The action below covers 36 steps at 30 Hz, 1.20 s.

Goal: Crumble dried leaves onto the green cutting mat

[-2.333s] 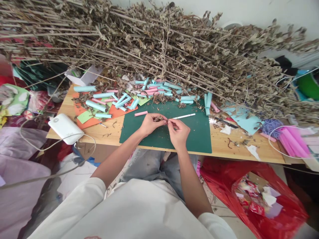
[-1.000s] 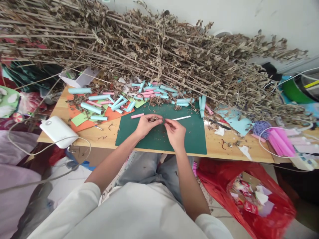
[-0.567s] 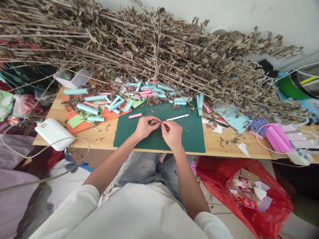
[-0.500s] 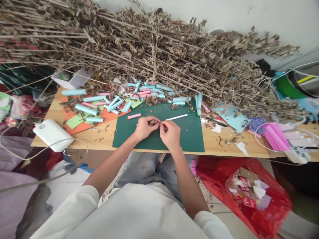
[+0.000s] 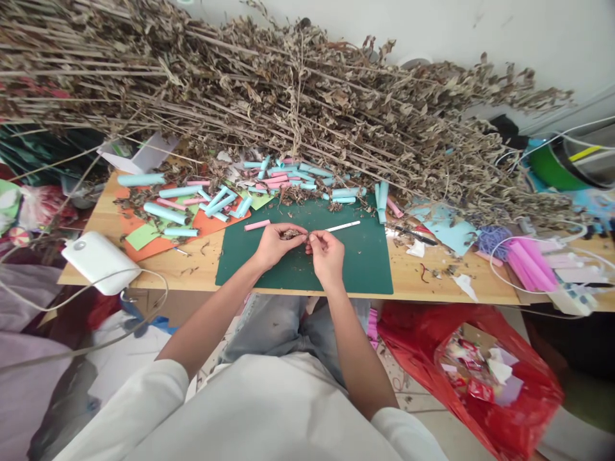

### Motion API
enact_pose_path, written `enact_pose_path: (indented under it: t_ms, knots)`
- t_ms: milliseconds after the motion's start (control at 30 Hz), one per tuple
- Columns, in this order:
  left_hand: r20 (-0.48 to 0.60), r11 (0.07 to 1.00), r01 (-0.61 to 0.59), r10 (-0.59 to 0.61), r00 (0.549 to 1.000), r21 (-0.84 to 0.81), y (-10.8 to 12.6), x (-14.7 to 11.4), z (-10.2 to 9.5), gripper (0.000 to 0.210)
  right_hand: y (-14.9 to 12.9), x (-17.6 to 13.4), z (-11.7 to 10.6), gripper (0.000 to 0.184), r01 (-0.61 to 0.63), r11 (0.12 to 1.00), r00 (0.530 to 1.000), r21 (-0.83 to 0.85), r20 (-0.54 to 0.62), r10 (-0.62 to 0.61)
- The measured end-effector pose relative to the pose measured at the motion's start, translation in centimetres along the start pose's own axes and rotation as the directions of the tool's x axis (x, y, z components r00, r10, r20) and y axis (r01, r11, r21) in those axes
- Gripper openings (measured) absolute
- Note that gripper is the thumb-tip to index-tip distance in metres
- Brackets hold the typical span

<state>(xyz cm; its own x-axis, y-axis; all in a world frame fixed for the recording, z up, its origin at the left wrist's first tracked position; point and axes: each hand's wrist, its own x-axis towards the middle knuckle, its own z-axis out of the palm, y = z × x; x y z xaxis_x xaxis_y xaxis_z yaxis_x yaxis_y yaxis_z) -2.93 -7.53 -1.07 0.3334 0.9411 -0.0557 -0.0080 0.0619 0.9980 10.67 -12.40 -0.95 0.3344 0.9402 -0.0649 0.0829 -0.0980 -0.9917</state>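
Over the green cutting mat [image 5: 365, 266], my left hand [image 5: 276, 246] is closed around crumpled dried leaves [image 5: 289, 235], which show between thumb and fingers. My right hand [image 5: 327, 256] meets its fingertips, pinching at the same dried leaves; the exact bit between its fingers is too small to make out. Behind my right hand lies a thin white stick [image 5: 343, 226], flat on the mat. A pink paper tube [image 5: 257, 225] rests on the mat to the left of my left hand.
A big heap of dried leafy stalks [image 5: 269, 96] spans the back. Several blue paper tubes [image 5: 166, 212] lie before it. A white power bank [image 5: 100, 261] with a cable sits at left. A black pen-like tool [image 5: 413, 235] lies right; a red bag [image 5: 413, 346] of scraps hangs below.
My right hand's fingertips have shifted slightly at the leaves, and both hands remain together over the mat. The view has moved a little; the other things lie as before.
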Motion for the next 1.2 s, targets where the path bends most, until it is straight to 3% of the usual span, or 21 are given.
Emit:
enact_pose_path:
  t_ms: [233,433,567,700,767,967,1200]
  knots:
    - [0.034,0.988,-0.035,0.03,0.999,0.148,0.2,-0.1,-0.1,0.021,-0.1,-0.2,-0.7,0.02,0.156,0.943,0.988,-0.293,0.039,-0.151]
    - [0.045,0.996,-0.022,0.018,0.999,0.09,0.4,0.0,0.0,0.019,-0.1,0.2,-1.0,0.022,0.036,0.997,0.998,-0.075,0.048,-0.033]
    - [-0.024,1.0,-0.015,0.015,1.0,-0.011,0.3,0.1,0.1,0.025,0.0,0.5,-1.6,0.019,0.142,0.958,0.988,-0.251,-0.03,-0.155]
    - [-0.053,0.998,-0.025,0.022,0.998,-0.065,0.0,0.2,0.0,0.028,-0.1,0.4,-2.0,0.018,0.295,0.871,0.952,-0.393,0.042,-0.304]
    - [-0.038,0.998,-0.016,0.013,0.999,-0.058,0.0,0.2,0.0,0.027,-0.4,0.3,-1.9,0.022,0.337,0.857,0.939,-0.39,0.073,-0.336]
    - [-0.01,0.996,-0.012,0.011,1.0,-0.093,0.1,0.2,-0.2,0.025,-1.2,0.1,-1.4,0.02,0.316,0.926,0.949,-0.206,0.08,-0.306]
    - [-0.01,1.0,-0.024,0.024,1.0,-0.01,-0.2,0.2,-0.3,0.02,-1.4,0.0,-1.5,0.016,0.411,0.855,0.911,-0.315,0.108,-0.398]
